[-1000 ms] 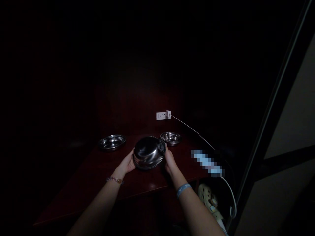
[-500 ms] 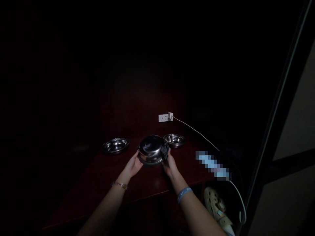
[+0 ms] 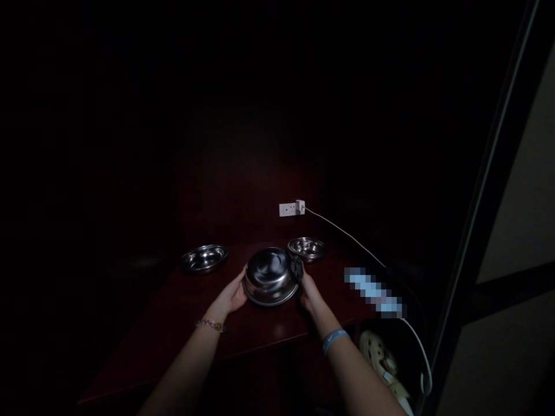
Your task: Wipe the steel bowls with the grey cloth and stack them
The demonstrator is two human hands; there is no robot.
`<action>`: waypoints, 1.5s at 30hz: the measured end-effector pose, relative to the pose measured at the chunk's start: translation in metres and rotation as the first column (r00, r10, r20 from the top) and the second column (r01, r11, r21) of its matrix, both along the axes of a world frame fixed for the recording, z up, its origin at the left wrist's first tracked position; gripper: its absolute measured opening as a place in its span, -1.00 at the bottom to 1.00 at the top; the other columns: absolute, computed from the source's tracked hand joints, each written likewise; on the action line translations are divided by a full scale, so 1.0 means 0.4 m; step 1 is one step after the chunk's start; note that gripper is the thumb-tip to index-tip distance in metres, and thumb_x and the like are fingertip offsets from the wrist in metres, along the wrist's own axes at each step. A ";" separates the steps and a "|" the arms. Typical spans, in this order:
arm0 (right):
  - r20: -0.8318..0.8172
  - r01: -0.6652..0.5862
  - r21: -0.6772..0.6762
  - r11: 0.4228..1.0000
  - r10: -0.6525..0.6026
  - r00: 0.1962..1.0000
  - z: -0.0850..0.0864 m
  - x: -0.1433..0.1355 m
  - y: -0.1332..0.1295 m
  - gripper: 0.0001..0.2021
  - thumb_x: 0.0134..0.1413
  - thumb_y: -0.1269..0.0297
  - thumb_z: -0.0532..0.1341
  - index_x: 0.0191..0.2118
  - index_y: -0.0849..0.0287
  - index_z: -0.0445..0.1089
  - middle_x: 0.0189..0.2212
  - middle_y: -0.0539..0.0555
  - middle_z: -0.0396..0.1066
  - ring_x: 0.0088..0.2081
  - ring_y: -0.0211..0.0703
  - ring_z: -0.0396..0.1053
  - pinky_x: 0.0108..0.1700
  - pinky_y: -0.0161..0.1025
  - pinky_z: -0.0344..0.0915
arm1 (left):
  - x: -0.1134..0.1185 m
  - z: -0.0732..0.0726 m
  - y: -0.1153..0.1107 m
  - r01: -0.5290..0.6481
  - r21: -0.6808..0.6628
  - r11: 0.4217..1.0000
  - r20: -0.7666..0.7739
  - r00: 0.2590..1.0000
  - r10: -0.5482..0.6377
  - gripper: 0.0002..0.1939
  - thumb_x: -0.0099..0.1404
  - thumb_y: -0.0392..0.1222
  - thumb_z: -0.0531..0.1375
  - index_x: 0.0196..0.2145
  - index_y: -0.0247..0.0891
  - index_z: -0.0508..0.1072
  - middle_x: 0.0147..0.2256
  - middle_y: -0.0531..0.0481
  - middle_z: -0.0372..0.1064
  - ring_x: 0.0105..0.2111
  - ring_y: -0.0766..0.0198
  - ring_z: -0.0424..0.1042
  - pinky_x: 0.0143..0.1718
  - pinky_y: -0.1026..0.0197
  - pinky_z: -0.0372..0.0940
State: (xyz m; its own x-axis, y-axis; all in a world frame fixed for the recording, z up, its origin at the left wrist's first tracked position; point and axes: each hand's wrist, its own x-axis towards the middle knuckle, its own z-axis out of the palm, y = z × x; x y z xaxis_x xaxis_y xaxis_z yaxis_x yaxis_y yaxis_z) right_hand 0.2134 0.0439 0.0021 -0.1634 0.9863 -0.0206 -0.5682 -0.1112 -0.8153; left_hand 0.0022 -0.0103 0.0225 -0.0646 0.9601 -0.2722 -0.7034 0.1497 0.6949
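Observation:
A shiny steel bowl [image 3: 269, 276] is held bottom side up between both hands above the dark red table. My left hand [image 3: 234, 293] grips its left rim, the fingers partly hidden under it. My right hand [image 3: 309, 292] is closed at the bowl's right side, with a dark cloth [image 3: 297, 268] pressed against the metal there. On the table behind stand two more steel bowls, a wide shallow one [image 3: 204, 257] on the left and a smaller one [image 3: 306, 248] on the right.
A white wall socket [image 3: 288, 210] holds a plug [image 3: 300, 205]. Its white cable [image 3: 347, 232] runs right to a pixelated blue object [image 3: 376, 292] at the table's right. A pale clog [image 3: 378, 355] sits below the red table [image 3: 143, 346], whose front edge faces me.
The held bowl has come slightly nearer and lower, tilting a little. My right hand and the cloth have shifted right along its side.

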 end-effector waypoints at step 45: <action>-0.071 -0.078 -0.081 0.994 0.072 0.995 0.001 -0.034 -0.038 -0.71 0.33 0.04 0.26 -0.27 0.15 0.57 -0.13 0.19 0.66 0.10 0.09 0.54 0.25 0.05 0.40 | 0.003 -0.016 0.017 -0.179 0.060 0.982 0.041 0.983 0.177 -0.77 0.49 -0.22 0.18 0.00 -0.34 0.57 -0.39 -0.05 0.62 -0.41 0.18 0.60 -0.07 0.13 0.47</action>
State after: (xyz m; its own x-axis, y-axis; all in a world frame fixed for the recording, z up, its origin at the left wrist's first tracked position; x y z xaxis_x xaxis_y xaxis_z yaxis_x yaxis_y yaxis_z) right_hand 0.1996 0.0287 0.0026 -0.2407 0.9665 -0.0893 -0.6092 -0.2221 -0.7613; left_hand 0.0035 -0.0034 0.0159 -0.2272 0.9494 -0.2167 -0.7390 -0.0232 0.6733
